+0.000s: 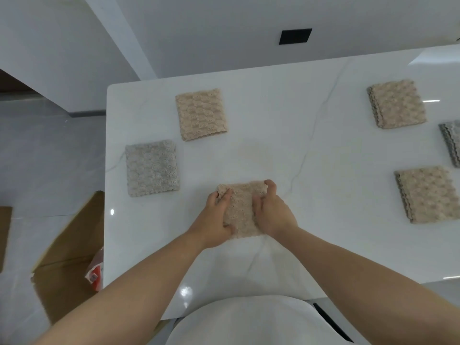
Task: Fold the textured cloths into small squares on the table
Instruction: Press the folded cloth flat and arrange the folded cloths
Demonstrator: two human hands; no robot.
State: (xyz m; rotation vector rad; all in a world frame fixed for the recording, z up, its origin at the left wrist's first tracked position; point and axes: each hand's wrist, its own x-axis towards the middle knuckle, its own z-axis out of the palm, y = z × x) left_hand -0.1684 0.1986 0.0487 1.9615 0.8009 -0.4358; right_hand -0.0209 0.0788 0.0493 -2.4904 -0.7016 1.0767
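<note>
On the table (311,135), a beige (bumpy) cloth (241,207) lies folded.

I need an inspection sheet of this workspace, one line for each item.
Surface: white marble table, glossy.
Job's things: beige cloth in both hands; five folded cloths lie apart, two left, three right, the grey one cut by the frame.
Clutter: nothing seen on the table.
Grippers: left hand and right hand grip the cloth's sides.
Cables: nothing seen.
Surroundings: cardboard box on the floor, left; white chair below.
</note>
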